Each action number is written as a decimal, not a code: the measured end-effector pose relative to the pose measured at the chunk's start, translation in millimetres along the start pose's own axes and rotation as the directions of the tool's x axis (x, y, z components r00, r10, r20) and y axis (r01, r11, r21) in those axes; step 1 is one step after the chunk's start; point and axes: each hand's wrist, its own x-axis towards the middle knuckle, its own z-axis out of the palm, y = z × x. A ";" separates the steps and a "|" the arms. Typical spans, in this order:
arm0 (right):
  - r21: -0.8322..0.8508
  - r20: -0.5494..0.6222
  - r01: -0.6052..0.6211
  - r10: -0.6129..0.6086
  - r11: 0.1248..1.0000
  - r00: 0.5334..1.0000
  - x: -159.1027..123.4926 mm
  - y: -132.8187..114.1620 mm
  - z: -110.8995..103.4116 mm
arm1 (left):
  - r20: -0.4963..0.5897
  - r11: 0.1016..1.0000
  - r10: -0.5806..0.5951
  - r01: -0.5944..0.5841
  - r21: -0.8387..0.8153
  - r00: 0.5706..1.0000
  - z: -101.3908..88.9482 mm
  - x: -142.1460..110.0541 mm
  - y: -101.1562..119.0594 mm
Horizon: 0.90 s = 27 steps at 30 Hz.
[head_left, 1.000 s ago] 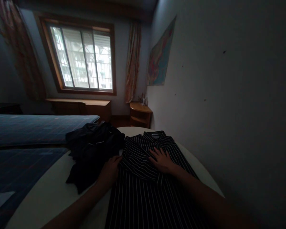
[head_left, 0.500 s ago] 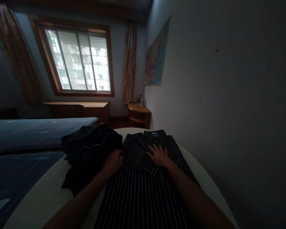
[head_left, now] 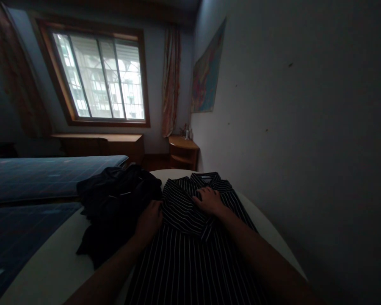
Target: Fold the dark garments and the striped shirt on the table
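Note:
A black shirt with thin white stripes [head_left: 184,262] lies spread on a round pale table [head_left: 44,262], its collar at the far end. One sleeve is folded inward across the chest, its cuff near the middle. At the shirt's left edge, by that folded sleeve, my left hand [head_left: 150,220] is closed with the fingers curled on the fabric. My right hand [head_left: 209,201] rests palm down on the upper chest below the collar, fingers apart and a little bent. A crumpled dark garment [head_left: 114,203] lies just left of my left hand.
Beyond the table on the left are mattresses in blue checked covers [head_left: 51,176]. A wooden desk [head_left: 123,144] stands under the window, with a corner shelf [head_left: 184,144] beside it. The white wall [head_left: 288,148] runs close along the table's right side.
My right hand has drawn its fingers in slightly on the shirt's chest. My left hand stays at the left edge. The view has shifted slightly.

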 end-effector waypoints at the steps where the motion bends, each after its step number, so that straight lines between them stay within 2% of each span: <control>1: 0.004 -0.009 0.015 -0.015 1.000 1.000 8.3 -2.0 0.1 | 0.010 1.000 0.005 -0.005 0.027 1.000 -0.5 -1.2 1.8; 7: 0.043 0.061 0.021 -0.024 0.999 0.998 66.3 -12.5 7.5 | 0.057 0.988 -0.003 -0.006 0.156 0.998 -5.0 -5.3 9.8; 10: 0.064 0.101 -0.018 0.012 0.998 0.995 90.3 -12.8 14.3 | 0.063 0.980 0.000 -0.013 0.197 0.998 -4.8 -6.8 10.6; 14: 0.068 0.128 -0.107 0.098 0.992 0.987 108.5 -9.9 26.8 | 0.068 0.975 -0.007 -0.008 0.224 0.998 -3.7 -8.0 11.1; 18: 0.054 0.123 -0.171 0.164 0.984 0.979 116.4 -9.7 33.7 | 0.076 0.968 -0.012 -0.007 0.252 0.997 -5.0 -8.2 12.8; 22: 0.050 0.141 -0.148 0.140 0.988 0.980 116.5 -11.8 28.0 | 0.084 0.967 -0.021 -0.001 0.255 0.996 -5.7 -7.0 12.8; 24: 0.049 0.132 -0.113 0.105 0.992 0.986 108.7 -13.7 23.1 | 0.078 0.967 -0.025 0.005 0.256 0.997 -5.0 -5.9 11.8; 27: 0.035 0.077 -0.029 0.027 0.999 0.997 82.8 -18.8 16.9 | 0.073 0.966 -0.019 0.000 0.260 0.997 -3.4 -4.0 9.6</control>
